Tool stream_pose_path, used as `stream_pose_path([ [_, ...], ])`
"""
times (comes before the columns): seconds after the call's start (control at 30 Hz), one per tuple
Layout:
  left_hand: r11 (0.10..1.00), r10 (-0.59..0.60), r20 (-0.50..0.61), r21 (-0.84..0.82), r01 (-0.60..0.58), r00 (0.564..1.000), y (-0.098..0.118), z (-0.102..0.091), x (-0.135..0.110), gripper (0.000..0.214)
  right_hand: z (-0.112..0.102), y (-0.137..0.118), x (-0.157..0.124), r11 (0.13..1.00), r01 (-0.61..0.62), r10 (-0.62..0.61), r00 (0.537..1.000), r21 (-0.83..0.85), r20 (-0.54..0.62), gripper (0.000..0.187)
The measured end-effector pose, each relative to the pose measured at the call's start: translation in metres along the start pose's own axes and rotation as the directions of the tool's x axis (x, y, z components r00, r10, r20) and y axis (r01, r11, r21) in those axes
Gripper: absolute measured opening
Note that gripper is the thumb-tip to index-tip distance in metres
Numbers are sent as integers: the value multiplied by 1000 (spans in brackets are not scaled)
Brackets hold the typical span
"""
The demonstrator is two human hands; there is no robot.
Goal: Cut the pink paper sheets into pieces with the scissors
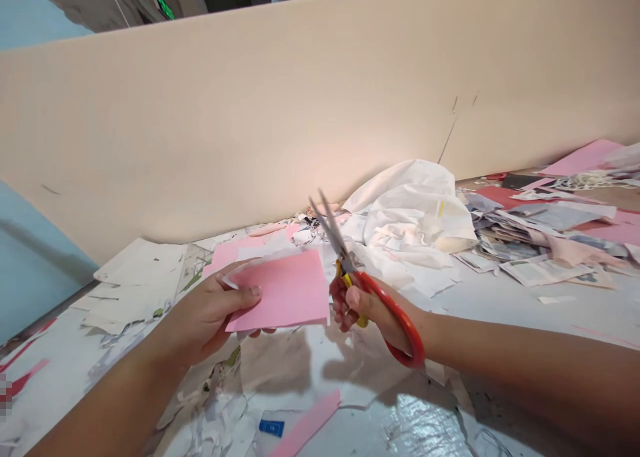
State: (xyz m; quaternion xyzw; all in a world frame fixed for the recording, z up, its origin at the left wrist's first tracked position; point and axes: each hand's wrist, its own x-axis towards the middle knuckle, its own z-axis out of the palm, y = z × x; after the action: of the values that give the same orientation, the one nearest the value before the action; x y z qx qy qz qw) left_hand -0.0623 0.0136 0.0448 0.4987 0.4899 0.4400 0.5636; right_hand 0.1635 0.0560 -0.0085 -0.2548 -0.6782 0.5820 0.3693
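In the head view, the left hand (215, 310) pinches rectangular pink paper (290, 290), thumb on top, above the table; the right hand (370, 307) curls around metal scissors with red-and-yellow handles (369, 284) — blades slightly parted, near the paper. Beyond lies a crumpled white bag-like sheet (410, 197), contents unclear. Mixed paper scraps (540, 227) litter the white tabletop (490, 304) — a smooth beige panel (250, 110) stands behind.

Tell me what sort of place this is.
Probably a paper-cutting workspace: the right hand holds scissors, the left hand holds pink paper, and piled paper scraps lie by a beige panel.
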Motion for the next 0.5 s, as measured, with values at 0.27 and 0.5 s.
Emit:
stream_pose_path([
  [0.27, 996, -74, 37, 60, 72, 997, -22, 16, 6, 42, -2, -1, 7, 988, -60, 78, 988, 141, -130, 18],
  [0.5, 998, -50, 90, -42, 54, 995, -42, 24, 12, 35, -2, -3, 6, 964, -243, 198, 928, -111, -316, 16],
])
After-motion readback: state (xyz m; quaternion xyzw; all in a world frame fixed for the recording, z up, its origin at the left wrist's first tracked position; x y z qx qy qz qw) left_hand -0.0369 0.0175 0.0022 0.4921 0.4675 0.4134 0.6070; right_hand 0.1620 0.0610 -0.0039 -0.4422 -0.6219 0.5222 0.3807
